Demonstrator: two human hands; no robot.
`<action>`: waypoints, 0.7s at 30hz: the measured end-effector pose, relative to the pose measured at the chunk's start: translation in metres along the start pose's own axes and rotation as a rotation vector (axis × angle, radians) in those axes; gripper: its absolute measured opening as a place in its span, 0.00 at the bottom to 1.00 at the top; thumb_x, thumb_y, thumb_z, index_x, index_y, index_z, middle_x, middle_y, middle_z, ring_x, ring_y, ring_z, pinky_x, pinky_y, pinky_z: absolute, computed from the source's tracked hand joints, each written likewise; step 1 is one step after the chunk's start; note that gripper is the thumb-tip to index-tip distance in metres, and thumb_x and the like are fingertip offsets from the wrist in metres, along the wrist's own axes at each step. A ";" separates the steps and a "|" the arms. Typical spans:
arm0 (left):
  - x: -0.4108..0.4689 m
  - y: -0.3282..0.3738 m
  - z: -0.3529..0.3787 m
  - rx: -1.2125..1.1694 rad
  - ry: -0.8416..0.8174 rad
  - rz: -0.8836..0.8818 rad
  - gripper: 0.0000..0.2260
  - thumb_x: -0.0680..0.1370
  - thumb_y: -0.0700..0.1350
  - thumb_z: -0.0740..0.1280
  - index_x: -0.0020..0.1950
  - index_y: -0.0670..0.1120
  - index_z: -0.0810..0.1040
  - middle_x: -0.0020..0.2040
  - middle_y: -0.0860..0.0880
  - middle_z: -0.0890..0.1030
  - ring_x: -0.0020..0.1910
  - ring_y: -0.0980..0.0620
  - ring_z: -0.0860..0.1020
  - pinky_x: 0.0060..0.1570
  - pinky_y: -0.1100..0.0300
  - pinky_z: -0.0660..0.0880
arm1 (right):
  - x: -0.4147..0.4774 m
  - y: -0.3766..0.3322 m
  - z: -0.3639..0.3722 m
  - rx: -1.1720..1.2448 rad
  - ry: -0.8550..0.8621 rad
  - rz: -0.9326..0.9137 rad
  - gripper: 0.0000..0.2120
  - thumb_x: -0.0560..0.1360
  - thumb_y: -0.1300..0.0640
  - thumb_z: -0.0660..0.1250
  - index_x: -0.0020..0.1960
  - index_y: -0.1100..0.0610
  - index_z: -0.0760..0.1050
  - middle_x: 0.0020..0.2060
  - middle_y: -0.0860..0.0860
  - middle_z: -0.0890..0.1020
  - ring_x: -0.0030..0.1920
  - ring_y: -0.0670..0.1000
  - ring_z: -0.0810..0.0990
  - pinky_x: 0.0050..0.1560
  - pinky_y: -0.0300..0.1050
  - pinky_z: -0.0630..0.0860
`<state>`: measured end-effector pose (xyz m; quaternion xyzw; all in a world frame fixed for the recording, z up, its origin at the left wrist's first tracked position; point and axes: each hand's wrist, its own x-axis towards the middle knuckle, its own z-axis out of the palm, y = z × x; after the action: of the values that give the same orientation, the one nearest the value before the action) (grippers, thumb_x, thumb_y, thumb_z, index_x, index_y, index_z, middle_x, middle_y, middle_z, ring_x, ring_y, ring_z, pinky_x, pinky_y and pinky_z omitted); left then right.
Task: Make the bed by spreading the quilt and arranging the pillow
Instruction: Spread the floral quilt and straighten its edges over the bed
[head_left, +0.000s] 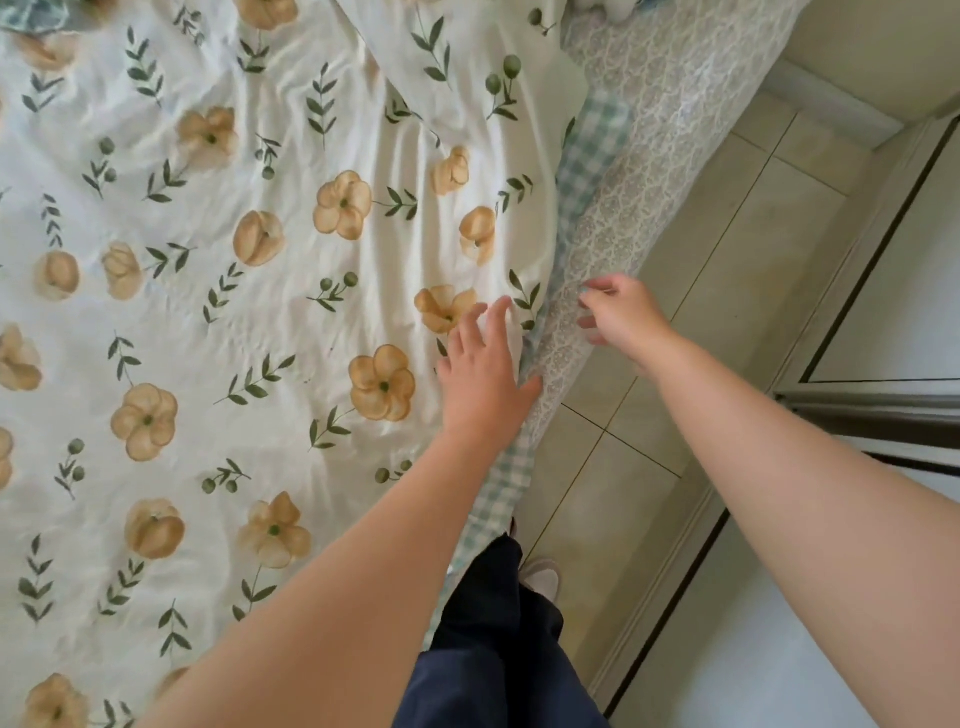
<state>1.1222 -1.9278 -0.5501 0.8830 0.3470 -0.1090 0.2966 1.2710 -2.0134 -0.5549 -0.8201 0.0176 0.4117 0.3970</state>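
A white quilt (234, 291) printed with tan flowers and green leaves lies spread over the bed, filling the left of the view. Its green-checked underside (592, 156) shows along the right edge. My left hand (483, 374) rests flat on the quilt near that edge, fingers apart, holding nothing. My right hand (621, 314) hovers beside the bed's patterned lace side cover (639, 171), fingers loosely curled with nothing in them. No pillow is clearly in view.
Beige floor tiles (727, 291) run along the bed's right side. A pale cabinet with dark-lined sliding doors (893, 291) stands at the right. My dark trouser leg (498, 634) and shoe (543, 574) are close to the bed.
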 end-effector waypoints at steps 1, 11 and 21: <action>0.009 0.001 0.001 0.021 0.002 -0.009 0.41 0.71 0.53 0.72 0.76 0.54 0.50 0.73 0.49 0.57 0.71 0.45 0.60 0.67 0.45 0.64 | 0.012 -0.009 0.001 0.074 0.032 0.034 0.08 0.80 0.57 0.60 0.59 0.54 0.70 0.54 0.53 0.79 0.52 0.54 0.81 0.55 0.51 0.80; 0.077 -0.045 -0.032 0.006 -0.071 -0.117 0.18 0.75 0.33 0.61 0.62 0.46 0.72 0.51 0.46 0.78 0.48 0.44 0.77 0.44 0.50 0.77 | 0.073 -0.101 0.015 0.459 0.008 0.117 0.31 0.67 0.34 0.69 0.63 0.51 0.75 0.56 0.51 0.83 0.56 0.53 0.82 0.53 0.49 0.80; 0.089 -0.053 -0.047 0.028 -0.121 -0.113 0.20 0.74 0.31 0.59 0.62 0.47 0.72 0.42 0.48 0.78 0.38 0.47 0.76 0.34 0.55 0.70 | 0.087 -0.132 0.031 0.238 0.247 0.083 0.16 0.76 0.49 0.69 0.60 0.55 0.73 0.50 0.48 0.80 0.52 0.49 0.80 0.51 0.41 0.76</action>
<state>1.1511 -1.8205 -0.5715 0.8580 0.3760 -0.1837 0.2980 1.3549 -1.8768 -0.5411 -0.8102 0.1485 0.3188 0.4689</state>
